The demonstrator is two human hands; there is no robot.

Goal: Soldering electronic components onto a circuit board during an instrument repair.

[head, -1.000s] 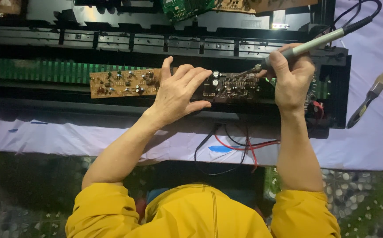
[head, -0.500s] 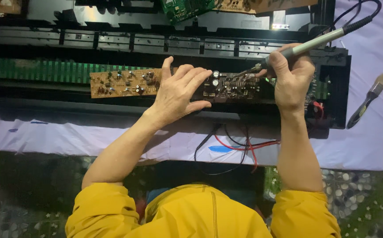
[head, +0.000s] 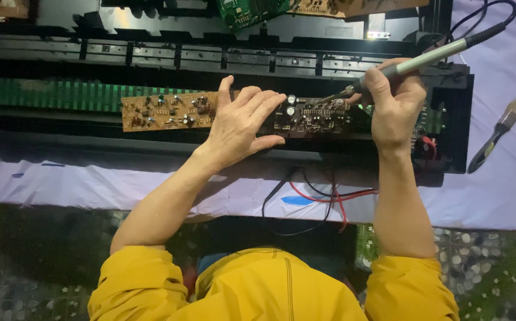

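Two hands busy — right hand grip wrapped around soldering iron; left hand flat, fingers spread, on circuit board.

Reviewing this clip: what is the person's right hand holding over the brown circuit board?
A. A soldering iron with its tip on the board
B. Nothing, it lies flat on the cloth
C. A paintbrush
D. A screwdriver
A: the right hand grips a soldering iron whose tip meets the circuit board, while the paintbrush lies untouched on the cloth.
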